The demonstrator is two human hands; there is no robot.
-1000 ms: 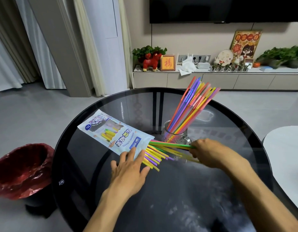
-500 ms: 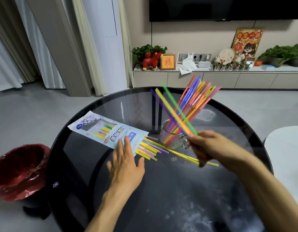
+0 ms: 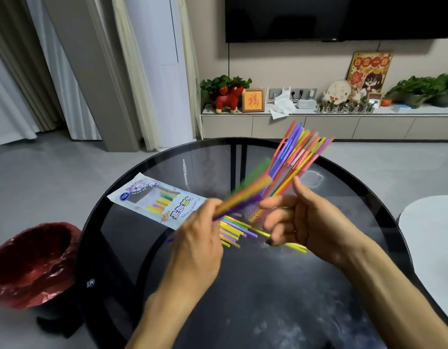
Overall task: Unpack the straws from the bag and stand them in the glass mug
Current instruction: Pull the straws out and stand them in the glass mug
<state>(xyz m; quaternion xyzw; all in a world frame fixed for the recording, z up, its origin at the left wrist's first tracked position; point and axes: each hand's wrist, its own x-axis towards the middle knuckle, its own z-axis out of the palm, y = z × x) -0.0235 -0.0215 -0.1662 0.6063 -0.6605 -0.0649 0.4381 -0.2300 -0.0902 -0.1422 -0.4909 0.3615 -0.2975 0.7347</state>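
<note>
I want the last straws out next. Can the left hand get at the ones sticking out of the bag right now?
Probably not yet: the left hand is shut on a blurred bunch of straws. The loose straws at the bag lie uncovered, just beside it.

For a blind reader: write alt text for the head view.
Over a round black glass table, the left hand grips a blurred bunch of coloured straws beside the open right hand; more straws fan from a mostly hidden mug.

Sleeves: none, my forearms are bare to the frame edge.
Left hand: bare, no rings.
Right hand: bare, ungloved.
</note>
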